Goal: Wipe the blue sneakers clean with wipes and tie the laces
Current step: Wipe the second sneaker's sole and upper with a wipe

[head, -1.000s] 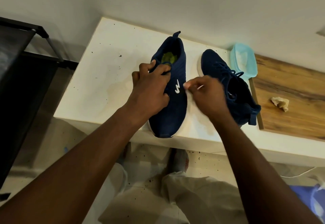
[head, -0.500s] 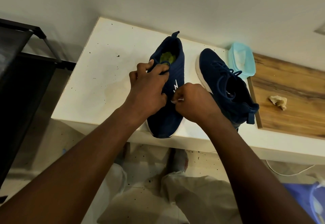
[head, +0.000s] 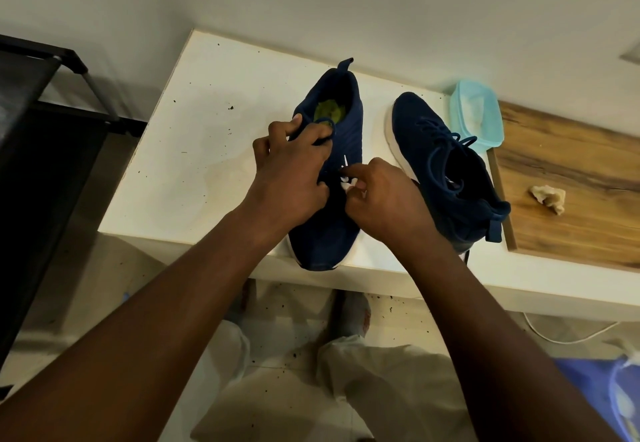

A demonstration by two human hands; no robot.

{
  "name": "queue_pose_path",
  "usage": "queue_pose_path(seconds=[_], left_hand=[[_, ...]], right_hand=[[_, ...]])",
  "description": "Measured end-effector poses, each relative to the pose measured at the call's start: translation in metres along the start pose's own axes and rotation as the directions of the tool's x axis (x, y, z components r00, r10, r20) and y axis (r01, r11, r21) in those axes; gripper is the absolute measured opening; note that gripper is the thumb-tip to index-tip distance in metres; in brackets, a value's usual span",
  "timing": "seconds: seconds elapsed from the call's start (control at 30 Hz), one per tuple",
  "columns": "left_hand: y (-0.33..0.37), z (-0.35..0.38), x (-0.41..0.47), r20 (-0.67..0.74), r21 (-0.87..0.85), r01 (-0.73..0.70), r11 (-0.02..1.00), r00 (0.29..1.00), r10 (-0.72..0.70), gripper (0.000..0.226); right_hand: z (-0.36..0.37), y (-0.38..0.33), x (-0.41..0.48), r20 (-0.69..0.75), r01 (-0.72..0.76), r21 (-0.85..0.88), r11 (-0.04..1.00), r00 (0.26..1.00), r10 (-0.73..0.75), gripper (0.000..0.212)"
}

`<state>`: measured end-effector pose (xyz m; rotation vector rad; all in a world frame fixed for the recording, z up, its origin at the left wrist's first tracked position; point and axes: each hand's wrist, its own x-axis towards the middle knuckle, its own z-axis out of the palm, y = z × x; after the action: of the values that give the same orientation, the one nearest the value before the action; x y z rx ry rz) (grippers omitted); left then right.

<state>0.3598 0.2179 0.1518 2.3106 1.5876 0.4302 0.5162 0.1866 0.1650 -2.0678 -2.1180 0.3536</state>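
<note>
Two navy blue sneakers stand on a white table (head: pixel 194 150). The left sneaker (head: pixel 332 233) points its toe at me and shows a green insole. My left hand (head: pixel 292 171) lies over its lacing, fingers curled round a dark lace near the opening. My right hand (head: pixel 384 199) sits just beside it, pinching a lace end with a white tip over the shoe's side. The right sneaker (head: pixel 446 171) stands apart to the right, its laces tied loosely. The lacing under my hands is hidden.
A light blue plastic tub (head: pixel 476 112) sits behind the right sneaker against the wall. A crumpled used wipe (head: pixel 549 197) lies on a wooden board (head: pixel 571 233) at the right. A black rack (head: pixel 41 122) stands left of the table. My legs are below the table edge.
My right hand has come left from between the shoes onto the left sneaker, beside my left hand. My left hand stays on the lacing.
</note>
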Motion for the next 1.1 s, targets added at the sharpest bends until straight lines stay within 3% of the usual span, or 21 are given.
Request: queue_pose_path(seconds=[0.17, 0.3, 0.47, 0.6, 0.67, 0.8, 0.9, 1.0, 1.1], left_hand=[[0.000, 0.000, -0.001, -0.002, -0.001, 0.003, 1.000, 1.000, -0.003, 0.064], [-0.001, -0.001, 0.000, 0.002, -0.011, 0.008, 1.000, 1.000, -0.008, 0.064], [0.000, -0.001, -0.001, 0.003, 0.006, 0.001, 1.000, 1.000, -0.001, 0.064], [0.001, -0.002, -0.001, 0.002, 0.008, 0.004, 1.000, 1.000, -0.004, 0.064], [0.001, -0.002, -0.001, -0.001, 0.003, 0.002, 1.000, 1.000, -0.002, 0.063], [-0.002, -0.002, -0.001, -0.008, -0.018, 0.006, 1.000, 1.000, -0.006, 0.060], [-0.001, -0.002, -0.001, -0.008, -0.019, 0.003, 1.000, 1.000, -0.004, 0.061], [-0.001, -0.001, 0.000, -0.004, -0.021, 0.006, 1.000, 1.000, -0.006, 0.061], [0.000, -0.001, -0.001, -0.008, -0.009, 0.004, 1.000, 1.000, -0.004, 0.061]], right_hand=[[0.003, 0.002, 0.001, -0.036, -0.019, 0.035, 0.999, 0.999, 0.020, 0.021], [0.004, 0.001, 0.002, -0.067, 0.023, 0.117, 0.993, 0.998, -0.015, 0.034], [0.009, 0.000, 0.008, -0.049, 0.007, 0.009, 1.000, 0.999, -0.007, 0.032], [0.009, 0.001, 0.006, -0.063, 0.021, -0.057, 0.998, 0.998, -0.025, 0.017], [0.012, 0.006, 0.004, -0.091, 0.025, 0.006, 1.000, 0.996, -0.024, 0.015], [0.012, 0.011, 0.008, -0.324, 0.049, 0.292, 0.955, 0.945, 0.051, 0.021], [0.014, 0.006, 0.016, -0.374, 0.058, 0.390, 0.919, 0.922, 0.101, 0.021], [0.014, -0.004, 0.008, -0.266, 0.128, 0.240, 0.962, 0.962, -0.061, 0.022], [0.008, -0.003, -0.001, 0.005, 0.199, 0.088, 0.976, 0.980, -0.200, 0.035]])
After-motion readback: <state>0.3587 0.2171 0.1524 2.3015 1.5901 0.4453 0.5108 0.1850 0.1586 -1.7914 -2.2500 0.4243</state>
